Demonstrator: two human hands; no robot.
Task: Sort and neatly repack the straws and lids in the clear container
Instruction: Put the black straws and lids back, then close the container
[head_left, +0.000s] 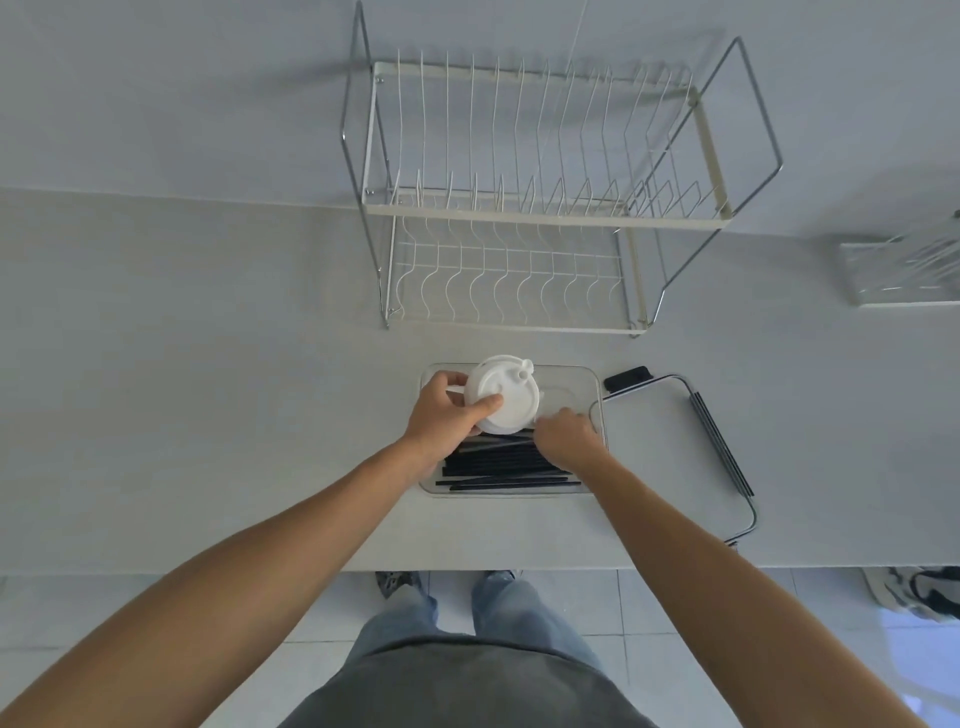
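A clear rectangular container (592, 379) sits on the white counter in front of me. Several black straws (504, 470) lie lengthwise in its near half. My left hand (441, 410) grips a stack of white round lids (506, 392) held tilted over the container's far left part, thumb across the top lid. My right hand (563, 434) reaches into the container at its right side, fingers curled down onto the straws' right ends; whether it grips any is hidden.
A two-tier wire dish rack (519, 208) stands behind the container. To the right lie the container's flat lid (665, 441) with a metal-framed edge and a dark phone (626, 378). A wire basket (904, 270) is at far right. The counter's front edge runs just below the container.
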